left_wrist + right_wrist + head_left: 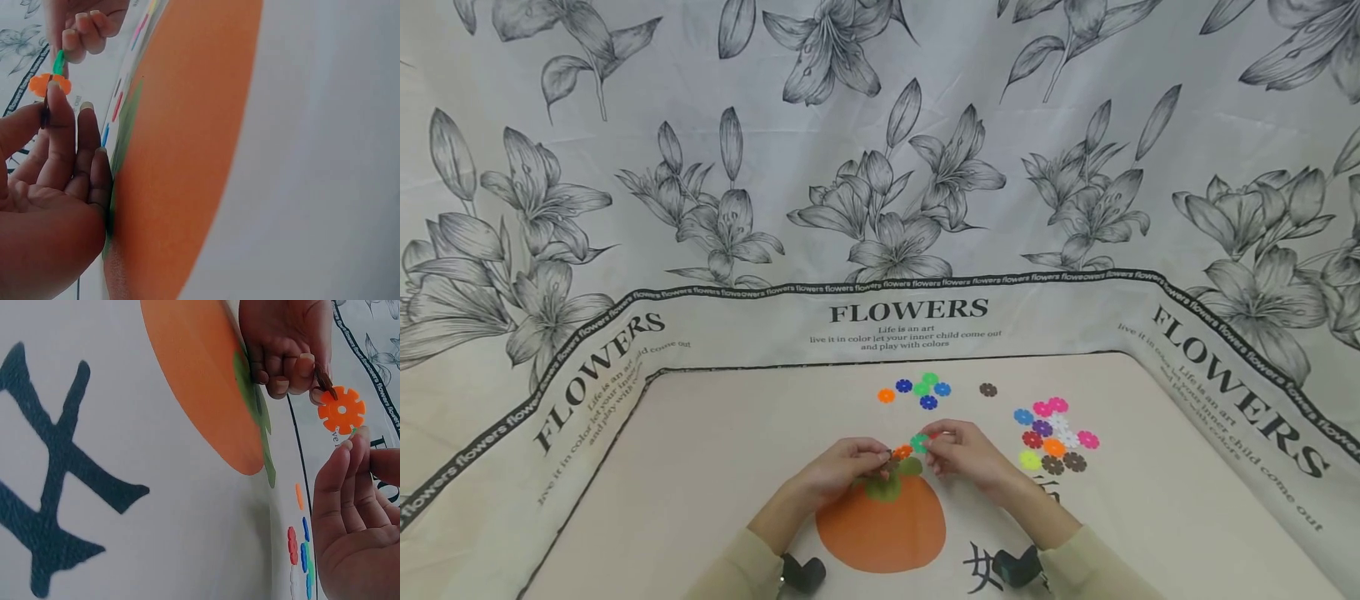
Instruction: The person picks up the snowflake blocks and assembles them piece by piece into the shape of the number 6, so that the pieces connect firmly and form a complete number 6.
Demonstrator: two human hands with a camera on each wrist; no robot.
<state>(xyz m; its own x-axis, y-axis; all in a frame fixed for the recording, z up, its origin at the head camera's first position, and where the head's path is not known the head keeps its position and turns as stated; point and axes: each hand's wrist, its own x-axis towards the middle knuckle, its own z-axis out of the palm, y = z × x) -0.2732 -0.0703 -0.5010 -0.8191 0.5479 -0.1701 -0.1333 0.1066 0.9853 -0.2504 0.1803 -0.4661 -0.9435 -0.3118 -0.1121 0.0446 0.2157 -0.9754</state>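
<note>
Above the printed pumpkin's green leaf, both hands meet over a short chain of notched plastic discs. Between thumb and forefinger, my left hand [842, 467] pinches a brown disc [324, 380]. An orange disc [331, 412] is slotted onto it at an angle and faces the right wrist camera. My right hand [966, 454] pinches a green disc [59, 62] whose edge meets the orange one. A bit of red [934, 435] shows by the right fingertips, mostly hidden. In the right wrist view the fingers cover nearly all of the green disc.
Several loose discs lie in a back group, among them an orange disc [886, 396], with a lone brown disc [988, 389] beside it. A larger mixed pile includes a yellow disc [1030, 459] on the right. The pale table [700, 442] meets a flower-printed cloth [910, 325] behind.
</note>
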